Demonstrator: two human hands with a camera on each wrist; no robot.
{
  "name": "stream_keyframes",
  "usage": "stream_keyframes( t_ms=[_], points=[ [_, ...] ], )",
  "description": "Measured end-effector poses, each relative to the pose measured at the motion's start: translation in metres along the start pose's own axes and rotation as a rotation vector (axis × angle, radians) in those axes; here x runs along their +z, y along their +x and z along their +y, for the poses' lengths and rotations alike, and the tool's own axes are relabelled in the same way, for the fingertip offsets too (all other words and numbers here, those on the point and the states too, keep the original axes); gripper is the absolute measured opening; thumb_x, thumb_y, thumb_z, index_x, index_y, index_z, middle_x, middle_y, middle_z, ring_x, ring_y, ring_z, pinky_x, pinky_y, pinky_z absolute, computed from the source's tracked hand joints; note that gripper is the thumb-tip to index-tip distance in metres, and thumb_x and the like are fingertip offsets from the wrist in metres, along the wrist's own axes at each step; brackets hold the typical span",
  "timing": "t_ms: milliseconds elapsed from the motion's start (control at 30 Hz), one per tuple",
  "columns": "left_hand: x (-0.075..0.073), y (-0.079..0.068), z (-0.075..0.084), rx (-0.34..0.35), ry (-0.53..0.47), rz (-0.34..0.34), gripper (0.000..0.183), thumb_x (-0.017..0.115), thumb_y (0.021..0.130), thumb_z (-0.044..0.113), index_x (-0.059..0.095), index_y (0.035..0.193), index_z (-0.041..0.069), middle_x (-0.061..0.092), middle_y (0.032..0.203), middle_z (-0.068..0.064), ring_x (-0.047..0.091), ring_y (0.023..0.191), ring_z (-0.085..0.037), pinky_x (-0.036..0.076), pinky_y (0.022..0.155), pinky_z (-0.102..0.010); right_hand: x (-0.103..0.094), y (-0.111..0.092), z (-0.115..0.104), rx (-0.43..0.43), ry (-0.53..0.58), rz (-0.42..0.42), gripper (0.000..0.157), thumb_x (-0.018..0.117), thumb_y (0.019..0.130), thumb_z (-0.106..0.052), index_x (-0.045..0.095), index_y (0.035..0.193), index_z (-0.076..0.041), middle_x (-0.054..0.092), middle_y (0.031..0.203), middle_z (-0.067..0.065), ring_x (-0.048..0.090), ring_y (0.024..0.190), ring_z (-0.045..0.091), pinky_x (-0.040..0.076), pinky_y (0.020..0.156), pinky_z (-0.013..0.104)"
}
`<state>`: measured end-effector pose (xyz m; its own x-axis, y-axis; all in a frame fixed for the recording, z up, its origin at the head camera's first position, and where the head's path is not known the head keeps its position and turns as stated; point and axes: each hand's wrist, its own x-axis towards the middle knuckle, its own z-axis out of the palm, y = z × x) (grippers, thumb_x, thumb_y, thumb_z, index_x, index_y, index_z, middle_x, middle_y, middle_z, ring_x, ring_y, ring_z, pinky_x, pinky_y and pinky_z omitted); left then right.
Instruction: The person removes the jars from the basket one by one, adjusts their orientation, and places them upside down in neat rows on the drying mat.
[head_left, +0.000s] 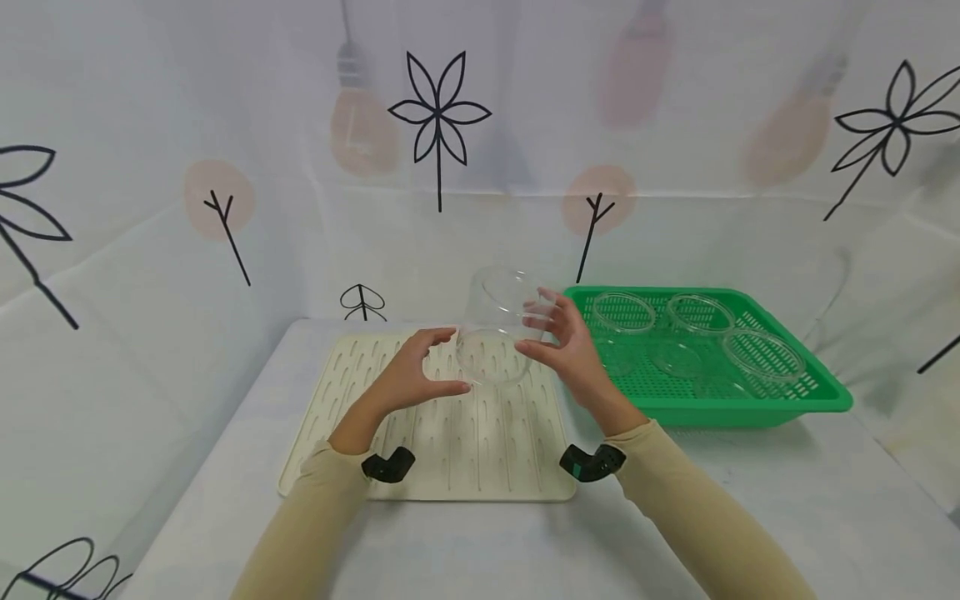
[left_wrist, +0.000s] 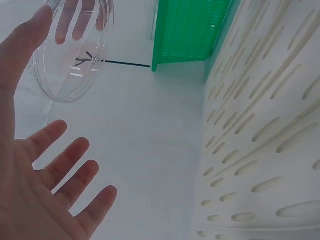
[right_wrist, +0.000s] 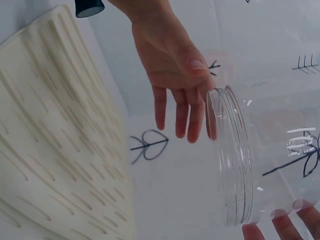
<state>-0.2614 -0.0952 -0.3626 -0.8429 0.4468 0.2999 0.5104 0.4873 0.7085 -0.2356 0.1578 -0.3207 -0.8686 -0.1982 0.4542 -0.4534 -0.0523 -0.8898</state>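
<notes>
A clear jar [head_left: 498,329] is held over the cream ridged mat [head_left: 450,450], its threaded mouth turned down. My right hand [head_left: 573,354] grips the jar's right side, thumb in front and fingers behind. In the right wrist view its fingertips [right_wrist: 287,227] lie along the wall of the jar [right_wrist: 280,165]. My left hand [head_left: 408,375] is at the jar's left, fingers and thumb spread, close by the rim. From the left wrist view, those fingers stand apart from the jar [left_wrist: 70,75], while the thumb overlaps it.
To the right stands a green plastic basket [head_left: 750,410] with three clear jars [head_left: 678,358] in it, mouths up. The white table [head_left: 480,550] runs back to a patterned cloth backdrop [head_left: 495,225]. The mat lies left of the basket.
</notes>
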Motion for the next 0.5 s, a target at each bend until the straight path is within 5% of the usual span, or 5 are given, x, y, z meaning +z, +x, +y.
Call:
stream_keyframes(
  t_ms=[500],
  points=[
    [-0.018, -0.035, -0.029, -0.07, 0.104, 0.095, 0.081, 0.08, 0.07, 0.043, 0.044, 0.136, 0.013, 0.043, 0.136, -0.007, 0.034, 0.127, -0.029, 0.033, 0.099, -0.054, 0.003, 0.006, 0.007, 0.016, -0.009, 0.027, 0.073, 0.066, 0.079, 0.005, 0.028, 0.142, -0.004, 0.042, 0.134, 0.02, 0.043, 0.121, 0.035, 0.049, 0.084, 0.026]
  ],
)
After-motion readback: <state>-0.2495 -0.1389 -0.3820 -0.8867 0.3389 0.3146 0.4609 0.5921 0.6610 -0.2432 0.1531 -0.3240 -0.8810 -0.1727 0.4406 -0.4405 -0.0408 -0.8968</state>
